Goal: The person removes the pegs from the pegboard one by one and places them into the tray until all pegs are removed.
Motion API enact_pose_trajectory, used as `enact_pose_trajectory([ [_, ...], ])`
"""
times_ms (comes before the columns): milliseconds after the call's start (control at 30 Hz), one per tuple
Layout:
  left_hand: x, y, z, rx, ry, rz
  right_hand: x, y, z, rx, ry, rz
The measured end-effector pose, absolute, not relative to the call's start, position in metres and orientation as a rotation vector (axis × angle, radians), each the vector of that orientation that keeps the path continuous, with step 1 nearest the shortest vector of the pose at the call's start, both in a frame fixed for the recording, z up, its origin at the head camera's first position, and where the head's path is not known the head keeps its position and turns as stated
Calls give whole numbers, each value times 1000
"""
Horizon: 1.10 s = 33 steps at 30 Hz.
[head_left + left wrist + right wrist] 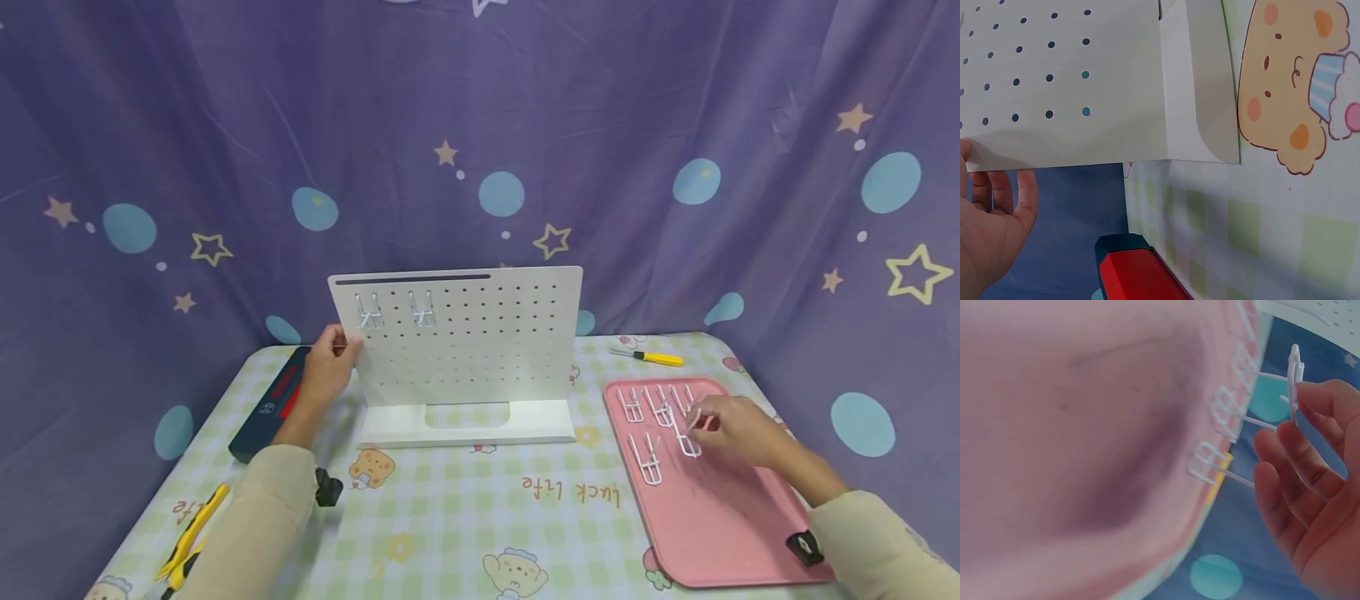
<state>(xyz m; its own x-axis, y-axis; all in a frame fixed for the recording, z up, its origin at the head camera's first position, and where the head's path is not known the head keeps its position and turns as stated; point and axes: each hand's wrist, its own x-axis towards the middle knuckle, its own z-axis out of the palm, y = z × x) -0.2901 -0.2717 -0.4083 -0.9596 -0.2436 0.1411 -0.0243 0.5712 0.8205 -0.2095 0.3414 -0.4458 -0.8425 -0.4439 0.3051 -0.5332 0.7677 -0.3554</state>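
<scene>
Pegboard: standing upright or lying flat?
Upright. In the head view, the white pegboard rises from its base, which sits on the checked tablecloth.

Yellow-handled screwdriver [662, 359] out beyond the right grip [731, 427], dark case [258, 421] beside the left grip [328, 364], starry curtain [420, 92] behind both!

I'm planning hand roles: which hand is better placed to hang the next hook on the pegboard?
Likely the right hand: its grip pinches a white wire hook over the pink tray, while the left hand holds the left edge of the white pegboard.
</scene>
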Motion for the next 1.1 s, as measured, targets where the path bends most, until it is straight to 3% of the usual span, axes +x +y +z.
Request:
enact_pose_trajectory([
  [433, -290, -271, -407, 221, -2572, -1315, -211, 343, -476, 930, -2744, 669],
  [1100, -289, -272, -409, 180, -2555, -1314, -208, 337, -477, 807, -2973, 739],
])
